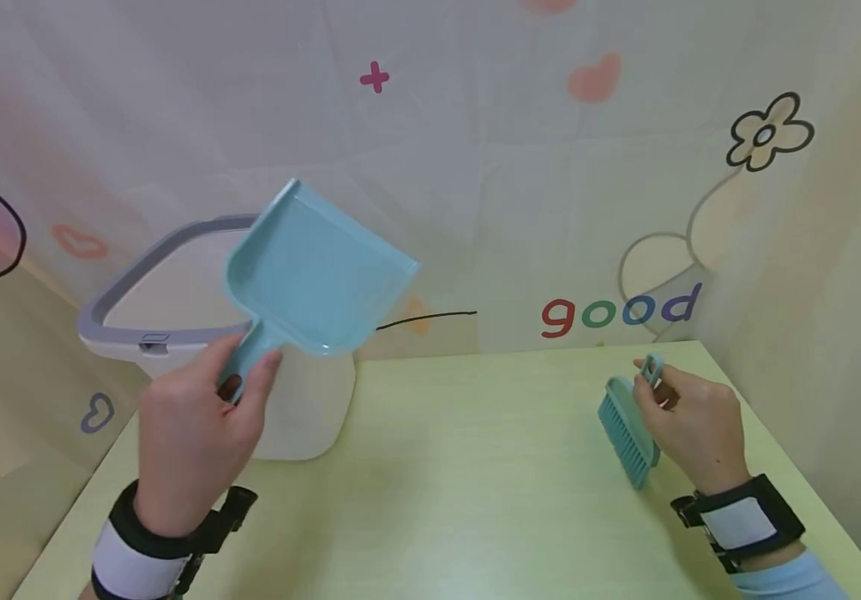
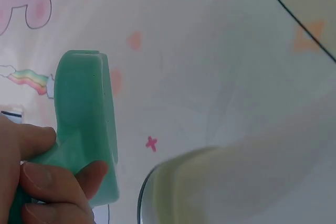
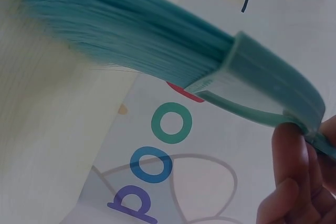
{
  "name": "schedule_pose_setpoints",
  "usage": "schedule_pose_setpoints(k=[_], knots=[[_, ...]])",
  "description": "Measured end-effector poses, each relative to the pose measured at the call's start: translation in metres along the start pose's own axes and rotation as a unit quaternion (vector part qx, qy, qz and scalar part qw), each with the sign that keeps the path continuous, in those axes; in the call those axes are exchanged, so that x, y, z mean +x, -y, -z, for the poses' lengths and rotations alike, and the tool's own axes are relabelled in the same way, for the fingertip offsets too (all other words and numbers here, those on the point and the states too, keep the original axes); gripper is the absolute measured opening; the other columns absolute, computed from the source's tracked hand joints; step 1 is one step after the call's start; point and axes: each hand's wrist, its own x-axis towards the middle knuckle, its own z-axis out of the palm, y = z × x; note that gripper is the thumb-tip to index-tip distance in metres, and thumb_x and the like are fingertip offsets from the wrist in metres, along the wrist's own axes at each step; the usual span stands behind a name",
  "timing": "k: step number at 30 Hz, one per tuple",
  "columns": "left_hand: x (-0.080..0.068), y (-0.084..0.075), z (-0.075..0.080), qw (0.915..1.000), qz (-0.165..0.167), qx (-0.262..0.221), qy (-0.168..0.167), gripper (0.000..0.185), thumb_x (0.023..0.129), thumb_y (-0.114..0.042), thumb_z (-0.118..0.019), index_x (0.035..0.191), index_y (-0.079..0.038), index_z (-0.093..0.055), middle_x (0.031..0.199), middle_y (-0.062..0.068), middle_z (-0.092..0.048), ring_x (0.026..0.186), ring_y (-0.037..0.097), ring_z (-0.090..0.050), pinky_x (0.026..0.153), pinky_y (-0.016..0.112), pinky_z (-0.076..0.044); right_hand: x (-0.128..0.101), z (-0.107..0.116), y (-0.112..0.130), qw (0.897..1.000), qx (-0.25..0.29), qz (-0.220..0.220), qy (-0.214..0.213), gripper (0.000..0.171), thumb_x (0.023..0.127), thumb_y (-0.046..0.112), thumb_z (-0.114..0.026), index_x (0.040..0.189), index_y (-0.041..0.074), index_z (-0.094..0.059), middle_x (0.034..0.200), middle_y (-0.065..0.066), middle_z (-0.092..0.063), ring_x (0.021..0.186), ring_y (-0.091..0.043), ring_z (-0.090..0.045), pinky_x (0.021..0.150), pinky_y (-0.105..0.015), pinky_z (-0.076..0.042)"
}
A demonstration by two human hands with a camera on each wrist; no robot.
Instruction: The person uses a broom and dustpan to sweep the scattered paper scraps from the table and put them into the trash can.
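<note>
In the head view the left hand (image 1: 193, 417) grips the handle of a light-blue dustpan (image 1: 317, 267), lifted off the tabletop (image 1: 460, 467); the pan's long axis runs from the hand toward one o'clock, its open mouth over the near rim of a white bin with a grey rim (image 1: 167, 317) standing at the tabletop's ten o'clock corner. The right hand (image 1: 693, 425), well apart at three o'clock, pinches the handle of a small teal brush (image 1: 628, 429), bristles pointing toward nine o'clock, close to the right edge; bare tabletop lies between the hands. In the left wrist view fingers (image 2: 63, 182) curl around the dustpan (image 2: 86, 119), the bin rim (image 2: 173, 182) just beside it. In the right wrist view fingertips (image 3: 289, 177) hold the brush (image 3: 157, 40) by its handle, bristles toward ten o'clock.
</note>
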Motion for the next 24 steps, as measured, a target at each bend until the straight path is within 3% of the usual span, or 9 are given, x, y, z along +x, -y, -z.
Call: schedule_pose_setpoints(k=[4, 7, 9, 12, 15, 19, 24], knots=[[-0.023, -0.014, -0.020, 0.9980, 0.001, -0.023, 0.059, 0.019, 0.090, -0.020, -0.078, 0.083, -0.009, -0.064, 0.055, -0.009, -0.039, 0.048, 0.003, -0.031, 0.047, 0.022, -0.024, 0.000, -0.001, 0.000, 1.000, -0.001, -0.005, 0.002, 0.018, 0.087, 0.007, -0.077, 0.103, -0.001, -0.079, 0.060, -0.006, -0.067, 0.049, -0.013, -0.055, 0.046, -0.014, -0.034], [-0.044, -0.022, -0.040, 0.9896, 0.033, -0.040, 0.134, 0.023, 0.094, -0.025, -0.076, 0.080, -0.014, -0.061, 0.058, -0.013, -0.034, 0.049, 0.000, -0.030, 0.047, 0.021, -0.024, 0.000, -0.002, 0.000, 1.000, -0.003, -0.004, 0.001, 0.018, 0.087, 0.008, -0.077, 0.103, -0.001, -0.079, 0.061, -0.007, -0.068, 0.049, -0.014, -0.055, 0.046, -0.013, -0.034], [-0.058, -0.027, -0.054, 0.9768, 0.065, -0.061, 0.195, 0.024, 0.096, -0.028, -0.075, 0.081, -0.015, -0.061, 0.059, -0.014, -0.036, 0.049, -0.001, -0.032, 0.047, 0.021, -0.026, 0.000, -0.002, 0.000, 1.000, -0.004, -0.003, 0.000, 0.018, 0.087, 0.008, -0.077, 0.103, -0.001, -0.079, 0.061, -0.007, -0.068, 0.049, -0.014, -0.056, 0.046, -0.013, -0.034], [-0.079, -0.033, -0.076, 0.9477, 0.106, -0.086, 0.289, 0.027, 0.099, -0.034, -0.071, 0.082, -0.015, -0.061, 0.058, -0.013, -0.039, 0.048, -0.001, -0.036, 0.047, 0.020, -0.029, 0.000, -0.002, 0.001, 1.000, -0.005, -0.003, 0.000, 0.018, 0.087, 0.008, -0.077, 0.102, -0.001, -0.080, 0.061, -0.007, -0.068, 0.049, -0.014, -0.055, 0.046, -0.013, -0.034], [-0.099, -0.036, -0.096, 0.9207, 0.127, -0.109, 0.353, 0.031, 0.100, -0.037, -0.068, 0.081, -0.014, -0.058, 0.058, -0.012, -0.040, 0.048, 0.000, -0.037, 0.046, 0.021, -0.031, 0.000, -0.001, 0.001, 1.000, -0.007, -0.001, 0.000, 0.017, 0.087, 0.007, -0.077, 0.102, -0.002, -0.079, 0.060, -0.007, -0.067, 0.048, -0.014, -0.055, 0.047, -0.014, -0.035], [-0.120, -0.036, -0.117, 0.8975, 0.141, -0.134, 0.396, 0.034, 0.102, -0.041, -0.064, 0.083, -0.013, -0.058, 0.060, -0.012, -0.036, 0.050, 0.002, -0.036, 0.047, 0.022, -0.030, 0.000, -0.001, 0.002, 1.000, -0.012, 0.003, 0.001, 0.017, 0.087, 0.007, -0.076, 0.101, -0.002, -0.079, 0.059, -0.007, -0.066, 0.048, -0.015, -0.055, 0.046, -0.016, -0.037], [-0.135, -0.036, -0.133, 0.8801, 0.153, -0.146, 0.425, 0.034, 0.103, -0.041, -0.062, 0.086, -0.012, -0.058, 0.061, -0.011, -0.031, 0.051, 0.003, -0.036, 0.048, 0.022, -0.029, 0.000, -0.002, 0.004, 1.000, -0.011, 0.001, 0.000, 0.017, 0.087, 0.007, -0.076, 0.101, -0.002, -0.079, 0.060, -0.008, -0.067, 0.048, -0.015, -0.055, 0.046, -0.016, -0.037]])
